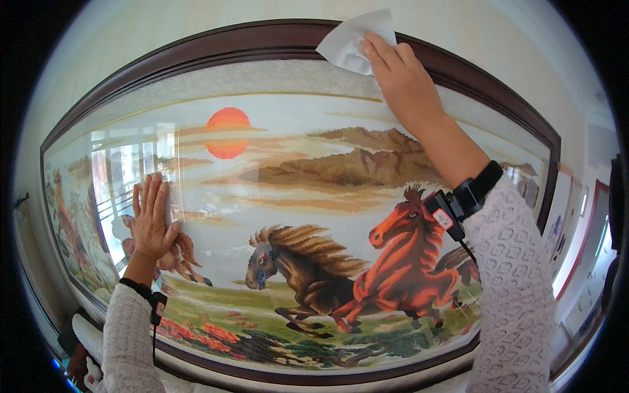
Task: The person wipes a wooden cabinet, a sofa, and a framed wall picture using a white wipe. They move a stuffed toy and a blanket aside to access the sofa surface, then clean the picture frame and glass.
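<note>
A wide picture of running horses (314,216) under glass hangs before me in a dark wooden frame (236,42). My right hand (405,81), raised to the frame's top rail, holds a white cloth or wipe (351,44) that lies over the rail and the wall just above it. Lower on the left, my left hand (151,218) rests against the glass with its palm flat and holds nothing. Each wrist wears a black strap with a small device. A window's reflection shows on the glass around my left hand.
Pale wall (196,22) surrounds the frame. At the lower left are a white curved object (87,334) and a small white figurine (92,373). On the right stand a red-edged doorway (587,231) and another picture (555,221). A black cable hangs from each wrist device.
</note>
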